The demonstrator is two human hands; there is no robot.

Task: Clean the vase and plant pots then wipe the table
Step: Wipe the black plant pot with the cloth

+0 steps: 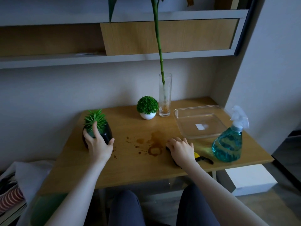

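Head: stained wooden table point(130, 167) under shelves point(114, 60)

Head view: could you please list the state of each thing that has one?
black pot: upright, held by left hand
white pot: upright, untouched
vase: upright, stem inside
glass dish: empty
spray bottle: upright, part full
table: stained
right hand: on a dark cloth

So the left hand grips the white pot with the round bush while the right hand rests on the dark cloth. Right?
Not quite. The head view shows the left hand gripping the black pot with spiky leaves; the white pot stands untouched beside the vase. The right hand does rest on the dark cloth.
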